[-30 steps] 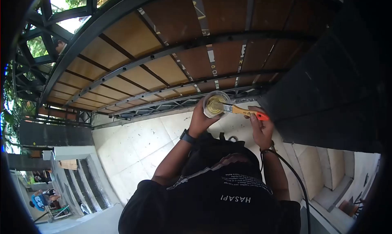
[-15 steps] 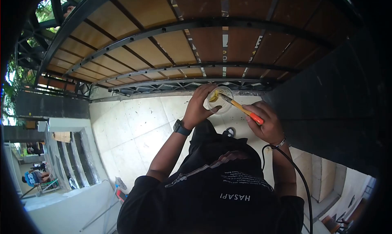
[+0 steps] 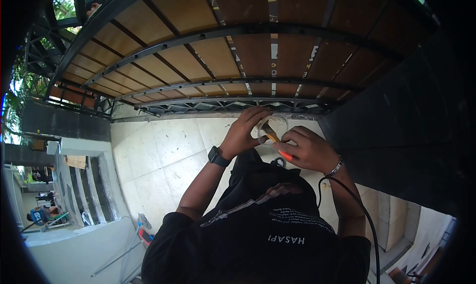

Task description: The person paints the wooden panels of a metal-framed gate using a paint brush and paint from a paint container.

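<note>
My left hand (image 3: 243, 134) is wrapped round the side of a clear plastic cup (image 3: 283, 128); I look down into its open mouth. A paintbrush (image 3: 272, 135) with a yellow handle and an orange-red end dips into the cup, its bristles at the inner left side. My right hand (image 3: 311, 150) grips the handle near its orange end, just right of the cup. What liquid is in the cup I cannot make out clearly.
Ahead stands a black metal gate frame (image 3: 198, 88) with wooden slats (image 3: 208, 56), some light tan, others dark brown. Pale tiles (image 3: 168, 145) cover the floor. A dark wall panel (image 3: 391, 125) rises on the right, and a black cable (image 3: 364, 209) runs by my right arm.
My right hand has moved left, close against the cup. The brush has swung steeper, its orange end shifting left and down. My left hand and the cup have shifted slightly.
</note>
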Demonstrator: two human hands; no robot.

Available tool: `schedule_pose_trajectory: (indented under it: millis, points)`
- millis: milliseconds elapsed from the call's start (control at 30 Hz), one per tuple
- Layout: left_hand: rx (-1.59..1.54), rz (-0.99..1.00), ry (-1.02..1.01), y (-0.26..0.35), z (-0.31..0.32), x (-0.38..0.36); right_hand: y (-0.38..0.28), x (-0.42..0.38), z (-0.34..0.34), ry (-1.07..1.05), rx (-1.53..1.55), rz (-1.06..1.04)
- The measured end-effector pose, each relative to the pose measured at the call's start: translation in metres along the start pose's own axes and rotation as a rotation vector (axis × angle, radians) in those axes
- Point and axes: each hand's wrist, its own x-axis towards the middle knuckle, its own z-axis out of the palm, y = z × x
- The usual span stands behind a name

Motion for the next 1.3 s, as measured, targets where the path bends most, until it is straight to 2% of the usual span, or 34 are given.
schedule_pose_trajectory:
  millis: [67,133,167,233,267,333,367,500,567,700,767,967,1067,1100,1133,1233,1300]
  points:
    - [-0.006,-0.018,-0.019,0.002,0.001,0.0,0.0,-0.005,-0.003,-0.011,0.011,0.002]
    - [-0.029,-0.037,-0.008,0.001,0.001,0.0,-0.003,-0.012,-0.012,0.133,0.029,0.006]
    - [-0.054,-0.058,0.003,-0.001,0.002,0.0,-0.002,-0.017,-0.01,0.135,0.028,0.004]
    - [-0.082,-0.096,0.009,-0.002,0.005,-0.002,0.0,-0.029,-0.001,0.391,0.24,0.232]
    - [-0.113,-0.138,0.012,-0.003,0.008,-0.004,0.0,-0.033,0.004,0.392,0.237,0.229]
    - [-0.134,-0.157,0.029,-0.01,0.017,-0.009,-0.001,-0.04,0.016,0.606,0.369,0.465]
    - [-0.156,-0.179,0.041,-0.013,0.021,-0.011,0.003,-0.047,0.024,0.644,0.54,0.532]
    - [-0.209,-0.213,0.033,-0.008,0.024,-0.012,0.0,-0.051,0.028,0.679,0.611,0.577]
    - [-0.304,-0.204,0.067,-0.004,0.026,-0.012,-0.003,-0.055,0.029,0.648,0.596,0.584]
    - [-0.288,-0.246,0.047,-0.002,0.027,-0.016,-0.001,-0.06,0.038,0.611,0.567,0.574]
    - [-0.341,-0.26,0.046,-0.003,0.027,-0.017,0.0,-0.061,0.045,0.73,0.756,0.572]
    - [-0.464,-0.267,0.079,-0.009,0.027,-0.02,0.007,-0.054,0.04,0.679,0.845,0.631]
    - [-0.358,-0.237,0.056,-0.004,0.016,-0.012,0.007,-0.049,0.033,0.6,0.788,0.645]
    - [-0.347,-0.236,0.053,-0.006,0.016,-0.011,0.006,-0.047,0.03,0.574,0.636,0.652]
    - [-0.343,-0.236,0.059,-0.006,0.015,-0.011,0.004,-0.044,0.026,0.572,0.637,0.645]
    - [-0.395,-0.281,0.067,-0.01,0.018,-0.016,-0.006,-0.032,0.009,0.49,0.402,0.438]
    - [-0.406,-0.277,0.081,-0.011,0.018,-0.019,-0.005,-0.028,0.014,0.523,0.427,0.386]
